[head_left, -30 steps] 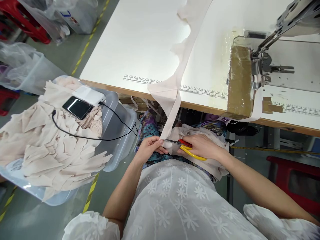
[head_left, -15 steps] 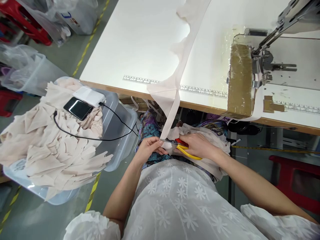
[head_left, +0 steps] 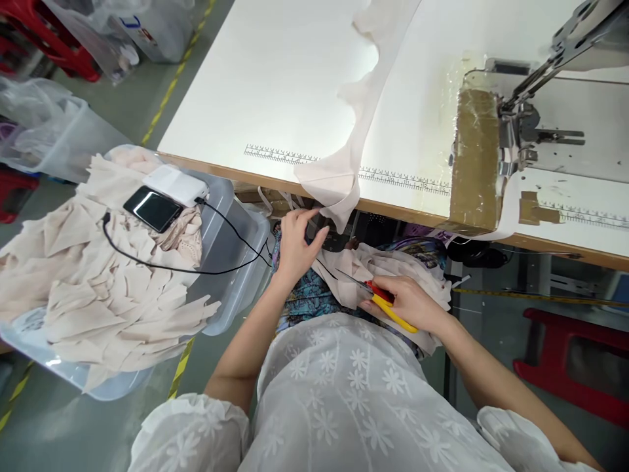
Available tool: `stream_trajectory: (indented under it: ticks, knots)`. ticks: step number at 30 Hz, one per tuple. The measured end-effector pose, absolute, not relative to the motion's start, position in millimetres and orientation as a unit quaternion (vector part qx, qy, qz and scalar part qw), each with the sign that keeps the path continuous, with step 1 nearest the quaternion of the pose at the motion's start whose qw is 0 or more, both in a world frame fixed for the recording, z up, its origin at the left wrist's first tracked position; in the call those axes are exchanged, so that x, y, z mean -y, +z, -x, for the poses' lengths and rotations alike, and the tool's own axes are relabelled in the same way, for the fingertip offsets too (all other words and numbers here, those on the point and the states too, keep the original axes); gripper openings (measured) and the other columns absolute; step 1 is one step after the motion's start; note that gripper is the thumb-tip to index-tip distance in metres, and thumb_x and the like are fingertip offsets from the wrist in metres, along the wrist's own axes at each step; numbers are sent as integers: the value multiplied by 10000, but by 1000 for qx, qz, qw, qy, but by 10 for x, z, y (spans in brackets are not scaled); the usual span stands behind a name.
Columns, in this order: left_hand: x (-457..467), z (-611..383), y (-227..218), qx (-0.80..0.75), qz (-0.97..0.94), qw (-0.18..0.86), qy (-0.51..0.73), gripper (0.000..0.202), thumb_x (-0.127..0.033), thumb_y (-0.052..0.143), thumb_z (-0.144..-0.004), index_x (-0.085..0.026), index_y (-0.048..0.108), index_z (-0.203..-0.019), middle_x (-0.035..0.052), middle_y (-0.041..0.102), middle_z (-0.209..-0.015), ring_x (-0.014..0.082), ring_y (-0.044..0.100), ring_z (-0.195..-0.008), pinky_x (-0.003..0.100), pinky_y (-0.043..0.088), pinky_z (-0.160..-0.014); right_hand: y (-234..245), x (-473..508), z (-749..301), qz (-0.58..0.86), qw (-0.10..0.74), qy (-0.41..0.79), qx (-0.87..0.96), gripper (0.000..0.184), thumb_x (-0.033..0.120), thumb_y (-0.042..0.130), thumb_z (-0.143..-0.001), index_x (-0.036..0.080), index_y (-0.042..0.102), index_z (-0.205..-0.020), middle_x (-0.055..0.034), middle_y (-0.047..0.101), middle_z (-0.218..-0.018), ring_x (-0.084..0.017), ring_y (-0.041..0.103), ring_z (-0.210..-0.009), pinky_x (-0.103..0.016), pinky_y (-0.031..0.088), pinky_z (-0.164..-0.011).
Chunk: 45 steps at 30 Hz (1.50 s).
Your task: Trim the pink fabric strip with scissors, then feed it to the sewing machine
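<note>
My left hand is raised below the table edge, thumb and fingers apart, close to the hanging end of a pale pink fabric strip. I see nothing held in it. The strip drapes over the table's front edge and runs back across the top. In my right hand is a pair of scissors with yellow and red handles, blades pointing left. Beneath the blades, a bundle of pale fabric lies on my lap over a patterned cloth.
A sewing machine stands on the right of the white table. On the left, a plastic bin is heaped with fabric pieces, a phone and a white power bank with a black cable. A red stool is at right.
My left hand has let go of the strip's lower end and moved up. The strip now ends higher, just below the table edge. The scissors have moved right and slightly down.
</note>
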<state>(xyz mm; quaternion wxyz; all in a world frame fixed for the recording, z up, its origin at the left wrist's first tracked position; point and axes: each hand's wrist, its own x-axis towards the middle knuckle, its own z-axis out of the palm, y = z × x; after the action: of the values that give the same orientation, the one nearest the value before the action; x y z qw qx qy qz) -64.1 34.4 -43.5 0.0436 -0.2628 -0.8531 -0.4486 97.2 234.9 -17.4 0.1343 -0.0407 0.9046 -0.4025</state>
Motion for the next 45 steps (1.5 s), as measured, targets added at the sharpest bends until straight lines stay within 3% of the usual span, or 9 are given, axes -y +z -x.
stream_trajectory:
  ticks: [6,14,17,22,28,30,35,39,45]
  knots:
    - [-466,618,-695,831,200,-45,-517,246,-398,515,-945,-194,635,-878,50,631,-878,196,578,-887,299,449,-837,-168,-2488,-1063,-24,125,-439,-889,559,729,518,-873,237,347,-669,14,446,-602,-162,387,-557,-291,317,-534]
    - [757,417,-1052,879,-150,-116,-438,130,-291,523,-851,-175,557,-897,-55,439,-498,157,447,-488,252,354,-534,-281,-2647,-1175,-79,127,-470,-870,550,724,567,-851,228,424,-662,11,472,-594,-161,417,-555,-281,336,-518]
    - [749,242,-839,855,-120,-177,-472,283,-406,544,-856,-160,603,-983,-28,517,-549,155,496,-502,257,412,-540,-291,-2597,-1130,-83,128,-479,-864,569,738,574,-836,228,402,-653,15,453,-598,-153,397,-562,-271,325,-515]
    - [239,59,-234,682,114,-404,-598,456,-509,552,-904,-203,596,-1238,76,670,-955,196,638,-843,263,514,-645,-248,-2466,-1036,-80,161,-502,-846,572,746,558,-841,231,384,-664,29,380,-620,-148,361,-567,-274,293,-514]
    - [-17,111,43,846,216,-166,-458,302,-439,619,-901,-194,660,-729,62,607,-921,128,522,-668,262,426,-606,-108,-2401,-912,-24,226,-501,-835,551,734,542,-856,221,420,-697,27,388,-654,-150,368,-600,-275,305,-538]
    - [-19,125,57,826,211,-198,-484,307,-460,614,-903,-193,669,-763,71,636,-1005,103,521,-605,260,430,-578,-84,-2399,-852,-9,240,-490,-838,541,735,516,-868,218,445,-723,22,419,-669,-156,387,-613,-278,312,-546]
    - [-19,125,55,681,100,-414,-596,413,-570,649,-854,-165,669,-933,31,676,-642,153,633,-527,240,490,-522,-76,-2415,-682,38,263,-468,-843,545,737,477,-878,222,407,-711,36,370,-654,-144,352,-593,-273,280,-537]
    - [-36,128,9,634,56,-444,-630,459,-574,719,-795,-138,662,-928,78,743,-753,203,728,-676,249,557,-617,-76,-2429,-571,78,298,-466,-829,561,744,466,-871,226,356,-690,48,316,-639,-131,301,-572,-269,245,-522]
    - [-49,143,-84,624,50,-431,-649,450,-561,707,-806,-125,681,-917,90,750,-794,215,744,-715,201,502,-535,-104,-2440,-515,96,336,-471,-810,583,768,430,-875,222,360,-685,49,304,-635,-127,280,-572,-271,228,-528]
